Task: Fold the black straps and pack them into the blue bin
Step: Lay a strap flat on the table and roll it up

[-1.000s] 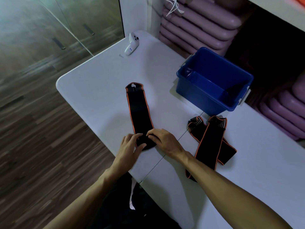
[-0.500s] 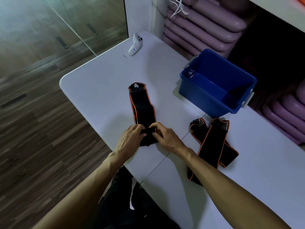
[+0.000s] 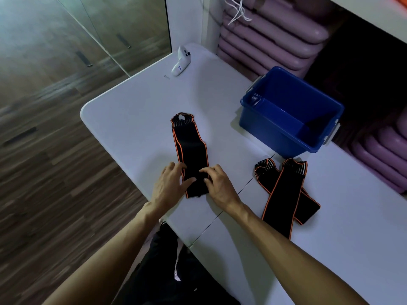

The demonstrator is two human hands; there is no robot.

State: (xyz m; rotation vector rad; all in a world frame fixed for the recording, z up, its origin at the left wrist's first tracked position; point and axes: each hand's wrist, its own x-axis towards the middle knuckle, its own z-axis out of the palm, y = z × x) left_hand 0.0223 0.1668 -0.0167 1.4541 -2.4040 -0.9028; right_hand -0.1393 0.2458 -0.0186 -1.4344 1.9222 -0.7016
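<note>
Both grips, left hand (image 3: 168, 186) & right hand (image 3: 218, 187), pinch the near end of my orange-edged black fabric strap (image 3: 190, 150), flat on the white bench (image 3: 136, 119) left of the blue plastic bin (image 3: 275, 133). Soft, light, floppy; best held by the folded edge.

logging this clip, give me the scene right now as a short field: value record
surface: white table
strap in work: black strap flat on table, near end partly folded over
left hand: fingers on strap's near end
right hand: fingers on strap's near end
waiting straps: two crossed straps right of the hands
blue bin: on table, no straps inside
other: white controller at far edge
</note>
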